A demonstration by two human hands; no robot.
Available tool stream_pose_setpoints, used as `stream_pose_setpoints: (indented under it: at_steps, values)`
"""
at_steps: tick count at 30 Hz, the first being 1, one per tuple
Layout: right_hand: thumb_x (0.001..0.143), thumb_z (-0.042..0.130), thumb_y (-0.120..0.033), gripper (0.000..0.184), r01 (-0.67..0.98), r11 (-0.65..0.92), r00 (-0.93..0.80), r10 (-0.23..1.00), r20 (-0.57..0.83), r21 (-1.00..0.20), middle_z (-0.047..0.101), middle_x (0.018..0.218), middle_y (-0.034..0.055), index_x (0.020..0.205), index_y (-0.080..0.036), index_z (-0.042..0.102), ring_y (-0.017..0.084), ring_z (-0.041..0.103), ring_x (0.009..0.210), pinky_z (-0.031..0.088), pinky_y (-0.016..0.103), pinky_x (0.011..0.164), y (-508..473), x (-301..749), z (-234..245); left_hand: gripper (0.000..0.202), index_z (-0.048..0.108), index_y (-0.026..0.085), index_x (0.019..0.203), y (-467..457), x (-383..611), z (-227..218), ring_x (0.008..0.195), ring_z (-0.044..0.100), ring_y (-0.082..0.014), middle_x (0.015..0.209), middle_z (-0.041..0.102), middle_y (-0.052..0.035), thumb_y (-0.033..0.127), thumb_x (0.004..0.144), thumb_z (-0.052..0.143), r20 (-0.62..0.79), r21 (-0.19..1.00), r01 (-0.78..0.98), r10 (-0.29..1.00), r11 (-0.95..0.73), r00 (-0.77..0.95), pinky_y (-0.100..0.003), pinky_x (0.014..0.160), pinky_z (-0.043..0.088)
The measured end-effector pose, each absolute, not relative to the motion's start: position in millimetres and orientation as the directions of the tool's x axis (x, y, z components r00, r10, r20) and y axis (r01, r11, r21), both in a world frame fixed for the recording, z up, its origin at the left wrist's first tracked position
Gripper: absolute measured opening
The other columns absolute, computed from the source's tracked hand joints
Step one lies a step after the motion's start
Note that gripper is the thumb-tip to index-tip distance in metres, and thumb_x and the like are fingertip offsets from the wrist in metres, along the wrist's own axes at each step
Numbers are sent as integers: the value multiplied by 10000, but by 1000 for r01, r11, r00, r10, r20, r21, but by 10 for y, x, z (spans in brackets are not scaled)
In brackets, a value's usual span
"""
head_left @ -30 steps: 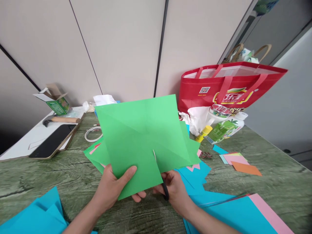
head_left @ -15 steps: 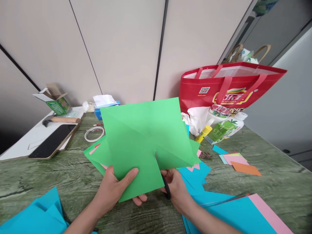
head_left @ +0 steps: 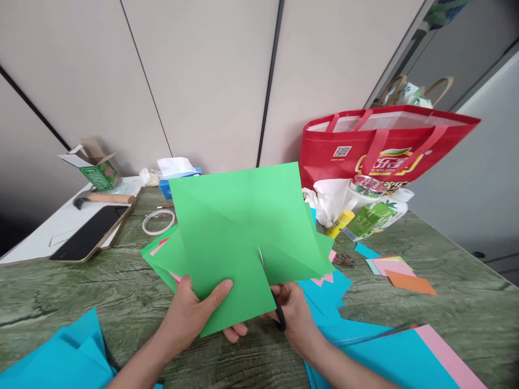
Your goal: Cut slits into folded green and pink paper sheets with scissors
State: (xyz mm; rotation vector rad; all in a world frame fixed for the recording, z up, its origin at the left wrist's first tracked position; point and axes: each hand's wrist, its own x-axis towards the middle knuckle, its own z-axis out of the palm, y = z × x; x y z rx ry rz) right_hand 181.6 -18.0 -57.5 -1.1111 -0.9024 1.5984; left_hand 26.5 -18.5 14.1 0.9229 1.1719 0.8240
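Observation:
A creased green paper square (head_left: 239, 227) is held up over the table. My left hand (head_left: 194, 316) pinches its lower left corner, thumb on the front and fingers behind. My right hand (head_left: 294, 316) is closed on black-handled scissors (head_left: 279, 316) below the sheet's lower right. The blades reach up into a short slit cut from the bottom edge toward the middle. More green sheets (head_left: 162, 259) lie on the table behind it.
Blue paper lies at the front left (head_left: 52, 356) and front right (head_left: 365, 356), with pink (head_left: 446, 356) and orange (head_left: 409, 282) pieces. A red bag (head_left: 385, 146), glue stick (head_left: 339, 223), tape roll (head_left: 158, 221), tablet (head_left: 89, 233), hammer (head_left: 103, 199) and tissue box (head_left: 174, 178) stand on the green table.
The green sheet has shifted slightly to the right and down with both hands. The slit at its lower edge looks a little longer.

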Motion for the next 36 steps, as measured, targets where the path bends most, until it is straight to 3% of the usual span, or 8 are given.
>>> stream_pose_setpoints:
  at_steps: [6, 17, 22, 28, 31, 34, 36]
  values:
    - [422, 679, -182, 145, -267, -292, -80, 957, -281, -918, 535, 370, -36, 392, -166, 538, 90, 415, 339, 342, 203, 361, -187, 1822, -541, 247, 567, 136, 711, -191, 270, 122, 354, 599, -206, 443, 664, -71, 376, 682, 616, -395, 913, -24, 894, 408, 210, -289, 368, 493]
    - [486, 568, -120, 62, -304, -235, -102, 972, -213, -923, 490, 419, -59, 502, -170, 535, 66, 360, 346, 305, 193, 356, -183, 1817, -528, 226, 541, 140, 714, -191, 252, 110, 339, 588, -192, 437, 662, -75, 357, 701, 600, -387, 914, -40, 897, 404, 214, -277, 360, 492]
    - [513, 520, -122, 65, -264, -215, -138, 973, -184, -940, 410, 371, -73, 465, -164, 507, 55, 335, 323, 271, 190, 345, -203, 1820, -545, 222, 533, 141, 714, -187, 246, 96, 343, 591, -192, 446, 666, -79, 356, 715, 587, -387, 915, -30, 898, 402, 208, -275, 360, 493]
    - [531, 592, -156, 119, -289, -199, -115, 978, -172, -937, 404, 379, -84, 507, -176, 478, 50, 326, 300, 263, 184, 319, -203, 1819, -608, 245, 547, 131, 701, -200, 254, 87, 328, 585, -198, 421, 653, -86, 370, 699, 602, -370, 921, -54, 907, 387, 200, -282, 347, 493]
    - [533, 673, -182, 188, -310, -223, -168, 970, -178, -924, 475, 429, -72, 602, -177, 498, 72, 403, 337, 313, 189, 352, -179, 1833, -606, 274, 583, 112, 713, -188, 249, 38, 339, 592, -222, 444, 660, -96, 385, 693, 605, -342, 925, -104, 919, 367, 198, -311, 338, 497]
    - [543, 719, -227, 316, -340, -234, -288, 948, -136, -911, 581, 582, -24, 773, -181, 507, 115, 515, 498, 399, 219, 481, -167, 1838, -580, 293, 633, 111, 788, -118, 210, -45, 496, 653, -240, 616, 713, -102, 347, 623, 684, -286, 935, -211, 958, 284, 23, -307, 420, 534]
    - [546, 729, -224, 410, -315, -194, -343, 936, -79, -929, 574, 619, -23, 881, -181, 498, 117, 512, 552, 399, 227, 530, -184, 1832, -565, 401, 637, 139, 902, -45, 163, -94, 759, 665, -234, 853, 722, -82, 283, 546, 752, -168, 954, -279, 963, 105, -210, -282, 629, 551]
